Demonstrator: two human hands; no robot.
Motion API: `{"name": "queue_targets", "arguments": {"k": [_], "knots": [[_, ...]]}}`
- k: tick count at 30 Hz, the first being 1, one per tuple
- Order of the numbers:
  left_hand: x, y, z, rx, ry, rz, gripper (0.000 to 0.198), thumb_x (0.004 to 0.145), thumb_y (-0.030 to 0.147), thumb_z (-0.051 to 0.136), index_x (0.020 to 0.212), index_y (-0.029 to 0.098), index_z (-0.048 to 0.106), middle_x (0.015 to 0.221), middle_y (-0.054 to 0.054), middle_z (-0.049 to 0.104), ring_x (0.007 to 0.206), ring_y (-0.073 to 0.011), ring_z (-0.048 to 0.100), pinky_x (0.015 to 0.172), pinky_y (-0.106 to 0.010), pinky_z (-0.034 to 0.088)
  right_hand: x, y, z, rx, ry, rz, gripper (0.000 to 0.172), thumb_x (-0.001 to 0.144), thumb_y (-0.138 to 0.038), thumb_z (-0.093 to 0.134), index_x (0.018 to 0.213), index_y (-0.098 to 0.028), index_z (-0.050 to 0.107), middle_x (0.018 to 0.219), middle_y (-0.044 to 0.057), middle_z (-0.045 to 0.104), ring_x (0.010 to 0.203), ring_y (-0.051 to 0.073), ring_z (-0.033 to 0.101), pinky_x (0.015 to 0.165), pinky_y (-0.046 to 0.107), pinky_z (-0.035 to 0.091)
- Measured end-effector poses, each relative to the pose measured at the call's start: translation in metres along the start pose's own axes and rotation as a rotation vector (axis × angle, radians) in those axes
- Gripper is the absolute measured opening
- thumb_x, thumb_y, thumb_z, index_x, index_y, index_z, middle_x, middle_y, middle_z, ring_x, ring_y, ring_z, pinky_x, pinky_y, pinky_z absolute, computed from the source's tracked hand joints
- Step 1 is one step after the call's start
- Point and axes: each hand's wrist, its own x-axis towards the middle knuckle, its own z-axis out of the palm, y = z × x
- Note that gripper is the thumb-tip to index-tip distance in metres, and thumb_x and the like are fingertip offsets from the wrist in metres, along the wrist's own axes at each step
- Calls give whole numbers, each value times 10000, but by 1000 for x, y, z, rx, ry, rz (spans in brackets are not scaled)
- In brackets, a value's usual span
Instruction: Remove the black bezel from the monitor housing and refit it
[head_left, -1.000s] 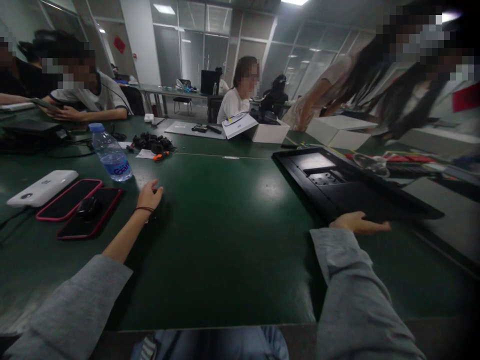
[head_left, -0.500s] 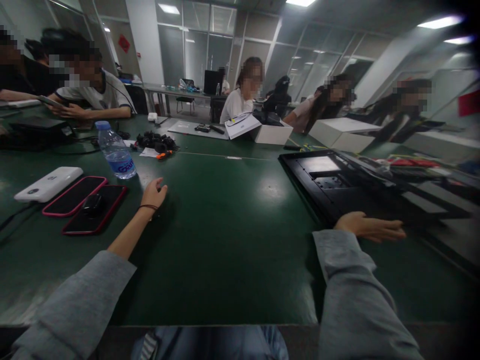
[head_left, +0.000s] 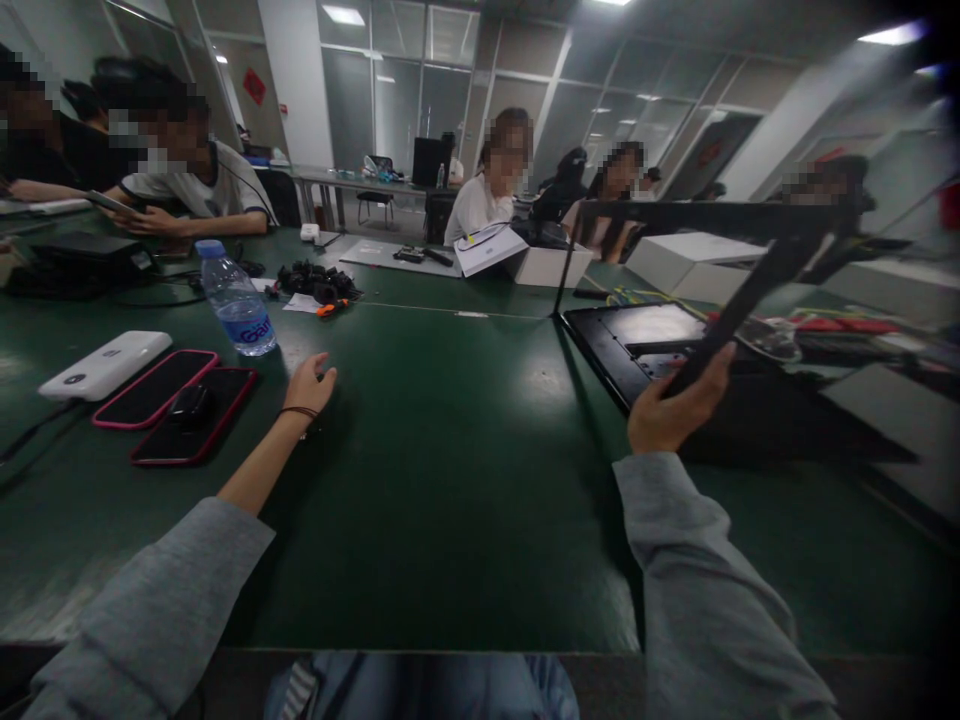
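Observation:
My right hand (head_left: 675, 408) grips one bar of a thin black rectangular frame (head_left: 757, 285), raised at a tilt. The frame's far left corner stays low, close to the green table (head_left: 450, 480). Beneath it lies a flat black panel (head_left: 780, 415) with cutouts and a pale patch, partly covered by the frame and my hand. My left hand (head_left: 309, 385) rests on the tabletop, fingers loosely apart and holding nothing. Just beyond it stands a water bottle (head_left: 244, 315) with a blue cap.
On the left lie a white power bank (head_left: 109, 365) and two phones with pink and red edges, a small black item (head_left: 190, 405) on the nearer one. Farther back are a tangle of black parts (head_left: 311, 283) and white boxes (head_left: 551, 265). Several people sit around the table.
My right hand has turned and closed on the black frame, and the frame has risen off the black panel on its near side. My left hand keeps its place.

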Motion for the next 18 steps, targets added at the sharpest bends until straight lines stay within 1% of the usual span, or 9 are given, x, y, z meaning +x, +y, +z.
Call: {"name": "queue_targets", "arguments": {"k": [1,2,3,6,10,12,14,16,18], "knots": [[0,0,0,-1,2,-1,497,886,269,599,1361,124,619,1435,-175,634,1245,-284,656,1116,-442,486,-2,-13,-1,4,-9,-81,688,962,-206,391,1608,-9,257,1364,259,596,1440,323,454,1240,537,294],[0,0,0,-4,6,-4,486,890,272,597,1354,128,624,1427,-174,640,1241,-280,658,1115,-440,485,-3,-24,-2,20,-1,-124,678,979,-225,378,1613,-24,249,1254,231,652,1364,324,514,1208,545,338],[1,0,0,-9,11,-7,473,895,276,595,1345,135,628,1417,-171,646,1237,-274,660,1114,-437,484,-4,-33,-2,31,13,-144,666,993,-251,372,1615,-44,251,1200,211,670,1296,324,554,1175,554,374],[1,0,0,-32,25,-16,463,919,302,586,1349,133,617,1400,-180,651,1236,-264,661,1106,-426,485,-5,-49,-4,69,47,-132,646,1025,-322,358,1623,-106,241,1192,178,654,1186,300,603,1138,563,414],[1,1,1,-70,43,-12,551,952,382,580,1420,93,546,1394,-217,642,1241,-274,655,1100,-435,484,-5,-49,0,195,32,-95,645,1052,-362,331,1639,-125,206,1164,148,638,1042,233,652,1078,498,488],[1,2,0,-98,72,27,577,954,414,585,1440,108,526,1396,-210,640,1238,-271,655,1098,-433,483,-8,-45,5,265,-4,-65,667,1053,-372,327,1651,-122,168,1099,118,643,877,190,653,964,447,557],[-1,4,-1,-126,128,93,622,945,436,605,1474,129,494,1418,-203,625,1250,-266,647,1102,-429,478,-11,-41,11,297,-70,-15,677,1051,-391,331,1655,-142,157,1031,78,640,728,152,617,841,395,591],[-2,6,-3,-144,190,152,708,926,446,636,1526,134,429,1472,-213,581,1272,-269,632,1106,-431,474,-15,-37,16,298,-133,35,661,1048,-410,332,1648,-177,182,994,49,634,648,132,593,751,355,595],[-4,10,-4,-152,217,167,768,909,443,660,1557,137,383,1502,-220,553,1275,-271,631,1096,-429,481,-18,-33,20,293,-170,68,630,1050,-419,327,1632,-205,218,970,32,634,627,127,598,714,332,590]]}}
